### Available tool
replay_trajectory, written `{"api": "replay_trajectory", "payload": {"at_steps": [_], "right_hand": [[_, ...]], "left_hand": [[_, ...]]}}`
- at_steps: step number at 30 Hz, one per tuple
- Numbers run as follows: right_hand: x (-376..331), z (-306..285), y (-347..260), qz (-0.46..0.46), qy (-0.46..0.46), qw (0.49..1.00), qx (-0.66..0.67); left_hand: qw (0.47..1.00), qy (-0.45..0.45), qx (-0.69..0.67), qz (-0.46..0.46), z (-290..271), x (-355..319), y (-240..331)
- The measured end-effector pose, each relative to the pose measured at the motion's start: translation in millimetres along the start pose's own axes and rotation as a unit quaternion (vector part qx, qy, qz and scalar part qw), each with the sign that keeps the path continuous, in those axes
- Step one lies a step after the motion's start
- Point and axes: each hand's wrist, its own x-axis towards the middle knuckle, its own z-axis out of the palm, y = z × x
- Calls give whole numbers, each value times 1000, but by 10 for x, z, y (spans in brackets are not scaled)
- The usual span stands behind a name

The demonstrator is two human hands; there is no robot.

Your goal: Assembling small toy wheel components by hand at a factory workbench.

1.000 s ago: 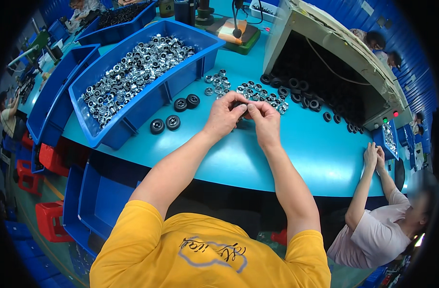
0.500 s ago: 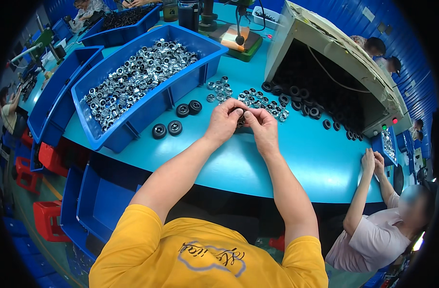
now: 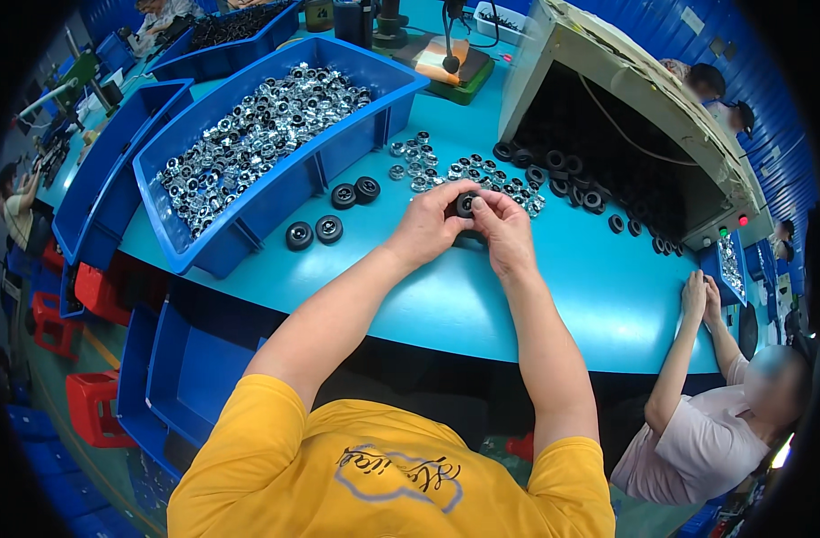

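A small black wheel (image 3: 466, 203) is sitting pinched between both hands, just above the teal surface (image 3: 553, 296). The left hand (image 3: 425, 229) is curling closed around its near side, and the right hand (image 3: 504, 235) is pressing down on it with fingertips (image 3: 478, 201) on top. Right behind the hands, a scatter of shiny metal bearings (image 3: 446, 170) is lying loose on the surface. To the left, four finished black wheels (image 3: 331, 215) are standing in two pairs beside the big blue bin (image 3: 338, 152) heaped with silver bearings. Further right, black tyres (image 3: 571, 179) are spilling from a grey hopper (image 3: 643, 99). At the far right, another person's hands (image 3: 702, 300) are resting on the surface edge.
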Motion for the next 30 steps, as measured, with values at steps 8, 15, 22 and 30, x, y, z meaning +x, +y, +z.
{"api": "replay_trajectory", "payload": {"at_steps": [8,15,22,30], "right_hand": [[-16,26,10,4,-19,1000,10],[26,-95,89,43,-35,998,38],[-22,14,-52,63,-21,997,47],[-17,46,-59,9,-23,996,-87]], "left_hand": [[997,17,50,48,4,-35,77],[999,-12,20,32,43,-48,86],[990,-16,-138,-31,33,-6,-55],[997,-41,-66,-27,-22,-21,-90]]}}
